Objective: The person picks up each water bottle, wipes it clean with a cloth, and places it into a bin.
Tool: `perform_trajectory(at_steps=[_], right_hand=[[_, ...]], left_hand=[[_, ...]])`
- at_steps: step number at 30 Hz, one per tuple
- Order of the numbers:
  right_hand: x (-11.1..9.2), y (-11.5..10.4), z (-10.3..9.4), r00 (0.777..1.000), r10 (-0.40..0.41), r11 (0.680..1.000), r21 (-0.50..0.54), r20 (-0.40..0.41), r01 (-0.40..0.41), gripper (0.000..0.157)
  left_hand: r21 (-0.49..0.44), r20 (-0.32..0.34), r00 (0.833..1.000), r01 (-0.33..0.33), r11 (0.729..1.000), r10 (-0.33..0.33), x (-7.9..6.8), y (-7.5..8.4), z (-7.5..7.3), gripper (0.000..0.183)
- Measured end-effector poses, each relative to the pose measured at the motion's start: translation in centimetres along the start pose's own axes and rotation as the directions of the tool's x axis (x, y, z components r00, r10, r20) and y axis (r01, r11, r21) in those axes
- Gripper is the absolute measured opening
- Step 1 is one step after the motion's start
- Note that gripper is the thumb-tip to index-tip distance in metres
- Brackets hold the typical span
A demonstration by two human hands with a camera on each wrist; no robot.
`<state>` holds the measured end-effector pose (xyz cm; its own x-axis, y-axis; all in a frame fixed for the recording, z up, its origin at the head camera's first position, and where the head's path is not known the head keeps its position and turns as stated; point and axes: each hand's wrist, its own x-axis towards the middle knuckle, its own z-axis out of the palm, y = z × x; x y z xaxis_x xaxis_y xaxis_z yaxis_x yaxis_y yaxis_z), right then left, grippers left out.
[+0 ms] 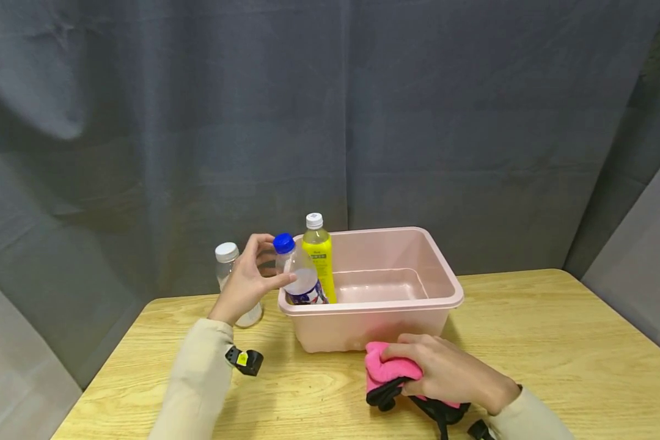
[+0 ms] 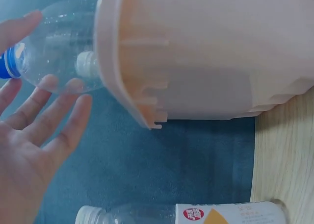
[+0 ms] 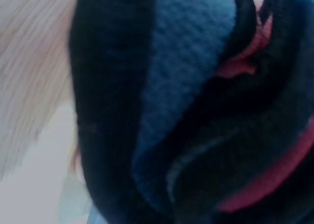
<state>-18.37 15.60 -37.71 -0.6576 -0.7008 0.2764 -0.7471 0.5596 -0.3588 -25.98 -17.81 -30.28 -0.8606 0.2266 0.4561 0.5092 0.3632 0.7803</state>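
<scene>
Blue-capped bottle [image 1: 299, 272] at the left end of the pink plastic bin [image 1: 374, 330], and what a lean on it, cap tipped to the left and the lower part down behind the front rim! Around its clear upper half comes the left hand [image 1: 247, 278], thumb across the near side, fingers spread and fairly straight on the far side; the tips are right at the plastic, though how firmly they press, I cannot tell. Just beside it in the bin, the yellow bottle [image 1: 321, 263] shows off a white cap, rising above the rim. Out on the wooden table [image 1: 533, 330], left of the bin and partly hidden by that hand, stands the white-capped bottle [image 1: 250, 316], its white label with orange and red marks clear in the left wrist view. Now over to the right hand [image 1: 445, 370]: fingers bent, and it has a good grip on the pink and black fabric bundle [image 1: 393, 370], just in front of the bin, a dark strap dangling on the near side. Up close in the right wrist view it is all folds, black, blue-grey and reddish, rather blurred. Behind everything, a dark grey curtain [image 1: 445, 122].
</scene>
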Motion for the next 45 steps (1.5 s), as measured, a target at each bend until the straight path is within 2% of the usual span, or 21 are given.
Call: perform_trajectory(at_steps=[7, 18, 30, 38, 45], right_hand=[[0.0, 0.0, 0.2, 1.0, 0.01, 1.0, 0.004, 0.007, -0.01, 0.045], [0.1, -0.2, 0.2, 0.998, 0.047, 0.999, 0.016, 0.036, -0.047, 0.045], [0.1, -0.3, 0.3, 0.998, 0.043, 0.999, 0.005, 0.035, -0.043, 0.045], [0.2, -0.4, 0.3, 0.999, 0.037, 0.999, 0.006, 0.04, -0.037, 0.044], [0.2, -0.4, 0.3, 0.999, 0.021, 1.0, -0.006, 0.032, -0.02, 0.044]], left_hand=[[0.049, 0.044, 0.998, -0.052, 0.997, 0.049, 0.6, 0.0, 1.4, 0.06], [0.124, 0.151, 0.989, -0.017, 0.992, -0.002, 1.0, -0.1, 2.0, 0.058], [0.156, 0.116, 0.993, -0.055, 0.986, 0.037, 0.8, -0.4, 2.7, 0.062], [0.247, 0.044, 0.997, -0.067, 0.967, 0.058, 0.6, -0.2, 2.9, 0.061], [0.288, 0.022, 0.997, -0.073, 0.955, 0.07, 0.5, -0.2, 3.1, 0.063]])
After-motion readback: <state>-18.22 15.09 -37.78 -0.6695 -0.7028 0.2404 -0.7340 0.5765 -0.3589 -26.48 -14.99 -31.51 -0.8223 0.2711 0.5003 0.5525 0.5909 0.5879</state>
